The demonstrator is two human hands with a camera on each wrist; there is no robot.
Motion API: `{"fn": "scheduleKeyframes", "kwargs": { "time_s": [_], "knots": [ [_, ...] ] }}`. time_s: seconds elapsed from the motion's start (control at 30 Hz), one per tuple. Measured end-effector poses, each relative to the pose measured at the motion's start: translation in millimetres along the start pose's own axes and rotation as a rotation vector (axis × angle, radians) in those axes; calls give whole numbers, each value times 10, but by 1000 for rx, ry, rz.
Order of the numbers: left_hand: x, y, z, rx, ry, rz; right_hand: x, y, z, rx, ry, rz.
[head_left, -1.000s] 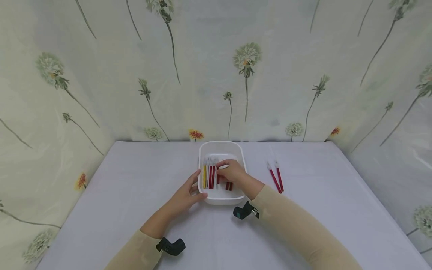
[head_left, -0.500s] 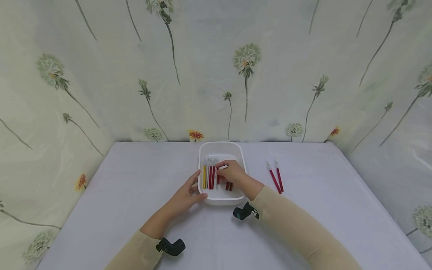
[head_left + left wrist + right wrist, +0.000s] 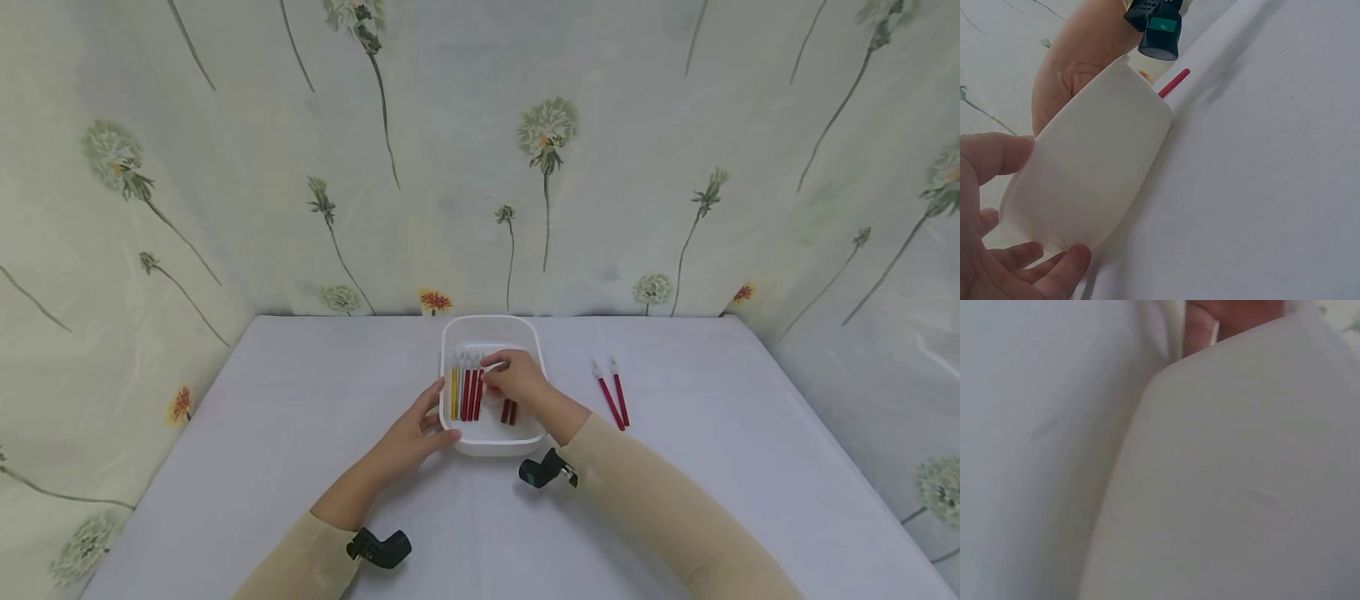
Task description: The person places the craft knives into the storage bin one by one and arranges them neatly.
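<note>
A white plastic tray (image 3: 487, 447) stands at the table's far middle. Inside lies a row of slim pens with clear, whitish tips: a yellow pen (image 3: 453, 393) at the left, then several red ones. My right hand (image 3: 517, 379) is inside, thumb and forefinger at the upper end of the rightmost red pen (image 3: 478, 398) of that row. Lower ends of two more red pens (image 3: 509, 412) show below this hand, the rest hidden by it. My left hand (image 3: 408, 437) holds the tray's near left corner, thumb at the rim and fingers along the side in the left wrist view.
Two red pens (image 3: 612, 398) with pale tips lie on the white table (image 3: 697, 467) right of the tray. A flower-printed cloth (image 3: 457, 167) hangs behind the table. Each wrist wears a small black camera (image 3: 380, 548).
The rightmost red pen of the row has shifted left, up against its neighbours, and the row has closed up. My right fingers moved slightly with it. The left hand has stayed put.
</note>
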State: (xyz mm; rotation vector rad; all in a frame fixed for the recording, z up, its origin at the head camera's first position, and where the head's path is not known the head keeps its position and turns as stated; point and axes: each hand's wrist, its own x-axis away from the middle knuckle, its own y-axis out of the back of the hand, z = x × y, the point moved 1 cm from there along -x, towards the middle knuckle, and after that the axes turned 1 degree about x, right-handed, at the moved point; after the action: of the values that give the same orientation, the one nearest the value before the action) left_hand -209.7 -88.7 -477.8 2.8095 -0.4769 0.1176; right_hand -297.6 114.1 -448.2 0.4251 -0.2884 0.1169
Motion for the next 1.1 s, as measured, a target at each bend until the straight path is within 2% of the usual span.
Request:
{"fn": "scheduleKeyframes", "kwargs": {
  "time_s": [0.2,0.57,0.9,1.1],
  "knots": [
    [7,-10,-5,0,-1,2,111,143,116,7,58,39],
    [-6,-15,26,-6,1,-7,351,524,171,130,149,48],
    [11,-26,17,-31,-7,-18,509,918,118,177,208,35],
    [8,-26,14,-33,-3,-17,586,1115,21,236,213,4]
  ]
}}
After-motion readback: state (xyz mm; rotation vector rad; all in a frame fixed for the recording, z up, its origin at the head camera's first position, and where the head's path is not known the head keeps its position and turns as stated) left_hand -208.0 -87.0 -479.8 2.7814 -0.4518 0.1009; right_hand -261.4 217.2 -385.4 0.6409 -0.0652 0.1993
